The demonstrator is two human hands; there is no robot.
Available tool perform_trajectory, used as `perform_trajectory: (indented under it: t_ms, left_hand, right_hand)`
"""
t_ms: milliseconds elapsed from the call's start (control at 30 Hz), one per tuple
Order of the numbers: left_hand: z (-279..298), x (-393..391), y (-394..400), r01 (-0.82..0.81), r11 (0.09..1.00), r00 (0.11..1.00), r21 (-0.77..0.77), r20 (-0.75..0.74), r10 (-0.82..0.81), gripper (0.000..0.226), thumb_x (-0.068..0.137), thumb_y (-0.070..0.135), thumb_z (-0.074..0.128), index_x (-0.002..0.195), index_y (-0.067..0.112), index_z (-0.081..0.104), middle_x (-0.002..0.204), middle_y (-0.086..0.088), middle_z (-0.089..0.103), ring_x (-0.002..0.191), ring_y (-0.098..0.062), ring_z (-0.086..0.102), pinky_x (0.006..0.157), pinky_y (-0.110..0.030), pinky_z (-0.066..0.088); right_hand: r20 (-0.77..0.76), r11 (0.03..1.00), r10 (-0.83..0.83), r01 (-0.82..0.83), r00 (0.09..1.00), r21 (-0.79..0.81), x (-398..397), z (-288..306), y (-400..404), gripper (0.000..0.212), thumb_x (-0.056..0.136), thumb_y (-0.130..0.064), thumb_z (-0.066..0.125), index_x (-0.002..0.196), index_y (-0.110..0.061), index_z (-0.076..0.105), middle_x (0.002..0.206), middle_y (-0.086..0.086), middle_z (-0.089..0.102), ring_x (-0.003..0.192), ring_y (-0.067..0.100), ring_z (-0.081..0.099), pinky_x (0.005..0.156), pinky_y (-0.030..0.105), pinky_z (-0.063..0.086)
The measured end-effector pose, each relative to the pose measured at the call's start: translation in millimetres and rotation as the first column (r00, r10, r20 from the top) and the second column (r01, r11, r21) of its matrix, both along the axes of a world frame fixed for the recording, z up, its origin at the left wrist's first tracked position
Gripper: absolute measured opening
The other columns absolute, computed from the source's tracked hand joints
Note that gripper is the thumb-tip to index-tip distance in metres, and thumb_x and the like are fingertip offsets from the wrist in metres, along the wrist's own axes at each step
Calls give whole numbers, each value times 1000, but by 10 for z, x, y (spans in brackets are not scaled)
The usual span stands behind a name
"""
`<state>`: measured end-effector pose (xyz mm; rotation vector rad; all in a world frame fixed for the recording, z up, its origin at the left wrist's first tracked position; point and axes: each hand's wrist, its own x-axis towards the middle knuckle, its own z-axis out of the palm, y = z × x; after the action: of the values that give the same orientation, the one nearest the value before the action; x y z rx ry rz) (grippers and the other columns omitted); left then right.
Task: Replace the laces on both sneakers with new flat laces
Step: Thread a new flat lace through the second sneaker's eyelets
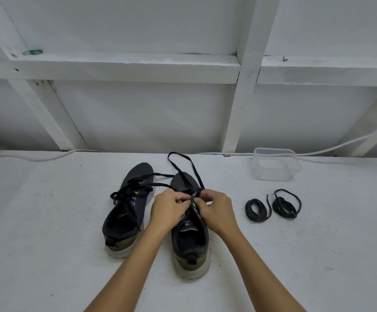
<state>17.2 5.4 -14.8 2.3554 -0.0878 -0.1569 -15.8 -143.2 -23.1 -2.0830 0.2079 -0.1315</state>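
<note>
A: Edges first. White table [48, 221] runs back to a white framed wall [138, 113]; a white cable [36, 156] lies along that back edge. Bare surface left of the shoes and across the near right.

B: Right side of the table?

A: Clear plastic container [275, 164] near the wall. Closer in, two coiled black laces [258, 210] [286, 204] side by side, apart from the shoes.

B: Hands?

A: Both over the right-hand sneaker [190, 242], at the lace eyelets. Left hand [168, 210]: fingers curled, tips pinching the flat black lace [180, 170] at the tongue. Right hand [216, 210]: fingers also curled, thumb and forefinger pinching the same lace just beside the left fingertips. The two hands nearly touch.

B: Where does the lace run?

A: From the pinch it rises in a loop past the toe toward the wall, then back down. One strand crosses toward the left-hand sneaker [126, 212].

B: That shoe?

A: Just beside the other, heels toward the person, laced loosely with black lace ends trailing.
</note>
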Motion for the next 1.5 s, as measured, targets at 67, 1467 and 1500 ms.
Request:
perform_trajectory:
  t_ms: [67,1467,1500]
  left_hand:
    - [0,-1,-26,-20,999,1000,29,10,20,11,90,33,70,97,36,78,83,8,58,82,-13,60,61,-23,39]
    - [336,-44,270,191,979,979,-67,-58,-195,12,95,28,61,85,27,67,92,4,61,80,0,57,71,-12,41]
    - [360,-56,319,209,975,978,-81,-14,-210,11,96,26,61,86,27,66,96,4,59,85,-1,57,74,-11,40]
  right_hand:
    - [-48,992,11,-5,999,126,-33,10,0,10,92,-16,67,89,-20,76,83,-9,74,83,3,67,75,12,50]
    - [46,995,-63,59,997,84,-555,19,187,23,102,-34,52,90,-27,71,79,-13,69,76,7,61,62,17,45]
    - [27,992,-85,83,996,93,-566,23,204,28,102,-33,51,81,-25,68,70,-10,64,66,9,56,57,18,41]
